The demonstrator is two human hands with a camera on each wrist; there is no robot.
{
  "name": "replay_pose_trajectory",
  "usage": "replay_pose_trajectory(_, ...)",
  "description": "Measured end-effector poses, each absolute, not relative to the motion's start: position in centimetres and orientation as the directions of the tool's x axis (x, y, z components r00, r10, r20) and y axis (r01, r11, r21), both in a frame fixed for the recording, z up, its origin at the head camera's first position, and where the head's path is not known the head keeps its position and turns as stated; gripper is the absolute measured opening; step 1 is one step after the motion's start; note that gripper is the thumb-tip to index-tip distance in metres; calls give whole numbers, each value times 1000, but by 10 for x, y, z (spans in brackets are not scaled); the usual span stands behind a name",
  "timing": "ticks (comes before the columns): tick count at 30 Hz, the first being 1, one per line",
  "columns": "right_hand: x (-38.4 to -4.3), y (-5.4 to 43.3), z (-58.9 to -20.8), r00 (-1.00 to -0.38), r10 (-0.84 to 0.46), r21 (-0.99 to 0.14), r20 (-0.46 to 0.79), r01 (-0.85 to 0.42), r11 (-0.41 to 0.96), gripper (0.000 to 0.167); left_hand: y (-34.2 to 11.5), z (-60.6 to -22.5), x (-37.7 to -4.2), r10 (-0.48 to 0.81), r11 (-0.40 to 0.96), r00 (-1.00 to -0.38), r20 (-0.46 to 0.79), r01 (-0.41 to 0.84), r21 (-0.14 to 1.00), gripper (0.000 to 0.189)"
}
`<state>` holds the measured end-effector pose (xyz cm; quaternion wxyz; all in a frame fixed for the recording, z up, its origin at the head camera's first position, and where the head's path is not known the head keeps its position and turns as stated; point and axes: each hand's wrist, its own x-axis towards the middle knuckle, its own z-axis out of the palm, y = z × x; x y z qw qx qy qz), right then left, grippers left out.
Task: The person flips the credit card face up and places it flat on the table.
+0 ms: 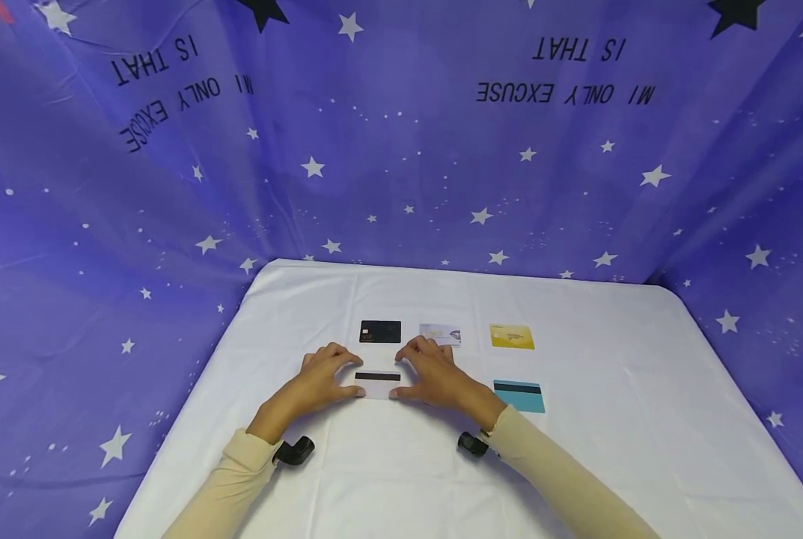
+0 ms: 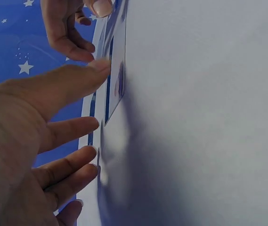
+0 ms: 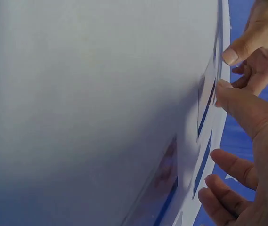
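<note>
Left fingers (image 1: 349, 358), right fingers (image 1: 411, 352) loosely bent

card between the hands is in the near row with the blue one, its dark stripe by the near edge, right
Wrong edge: the head view shows the dark stripe by the far edge. The card between left hand and right hand is in the near row with the blue card.

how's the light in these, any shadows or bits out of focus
Head view: bright and fairly even, the black card clear against the white cloth, its smallest print too tiny to read; left wrist view: dimmer, bluish, a soft shadow on the cloth; right wrist view: also dim, a broad shadow low down, the nearest card blurred.
</note>
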<state>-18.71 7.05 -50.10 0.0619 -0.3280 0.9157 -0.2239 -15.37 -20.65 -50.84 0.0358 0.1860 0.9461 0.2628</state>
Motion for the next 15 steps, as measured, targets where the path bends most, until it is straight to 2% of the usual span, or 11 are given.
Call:
replay_pose_trajectory(6, -185, 69, -505, -776, -629, -436, 36, -579, 689, 54, -205, -508, -152, 378, 794, -926, 14, 332, 509, 54)
replay_pose_trajectory(15, -183, 66, -508, -773, -633, -442, 31, -579, 685, 50, -205, -509, -148, 383, 789, -923, 27, 342, 511, 43)
